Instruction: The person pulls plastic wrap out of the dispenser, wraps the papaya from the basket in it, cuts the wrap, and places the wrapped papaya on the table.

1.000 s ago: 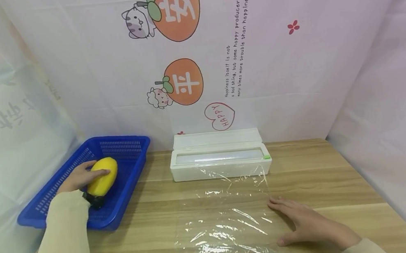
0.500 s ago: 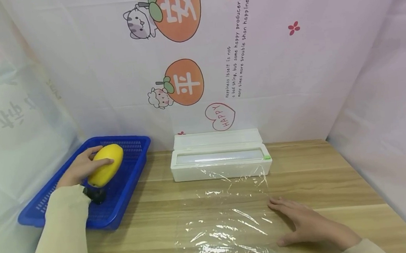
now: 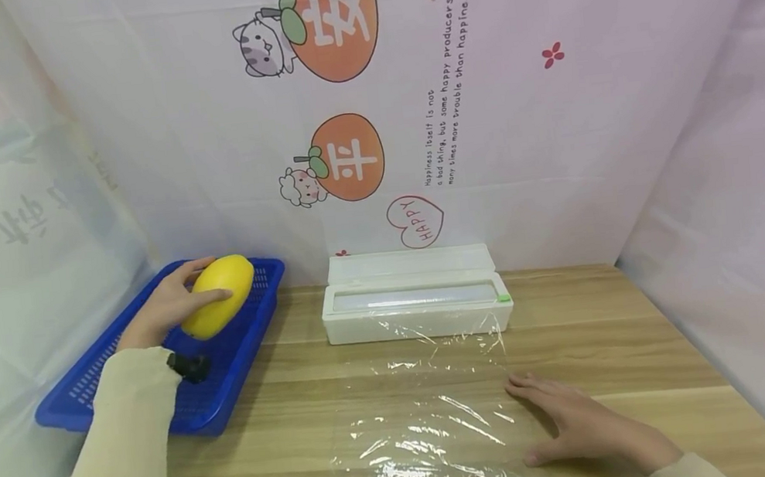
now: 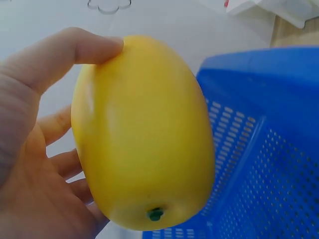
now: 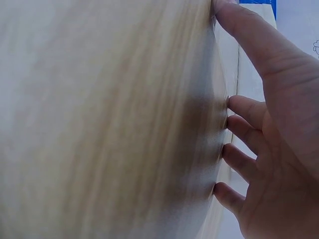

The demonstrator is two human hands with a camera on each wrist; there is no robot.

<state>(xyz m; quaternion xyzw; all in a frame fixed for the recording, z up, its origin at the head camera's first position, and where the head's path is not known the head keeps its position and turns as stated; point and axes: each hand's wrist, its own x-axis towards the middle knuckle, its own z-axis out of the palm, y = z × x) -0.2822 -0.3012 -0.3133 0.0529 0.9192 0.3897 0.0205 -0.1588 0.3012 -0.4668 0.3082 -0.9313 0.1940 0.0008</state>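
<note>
Head view: toward the counter's [image 3: 616, 330] back left corner, the left hand [image 3: 168, 304] holds a yellow fruit [image 3: 224, 295] over a blue basket [image 3: 248, 354]; the right hand [image 3: 576, 419] lies between clear film [image 3: 416, 421] and the right edge. Left wrist view: fingers curl widely round the fruit. Right wrist view: fingers loosely spread, tips on the counter (film contact, I cannot tell).

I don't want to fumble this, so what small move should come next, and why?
Probably move the left hand rightward to bring the yellow fruit over the clear film: that hand grips the fruit above the blue basket, and the film lies spread on the table.
</note>
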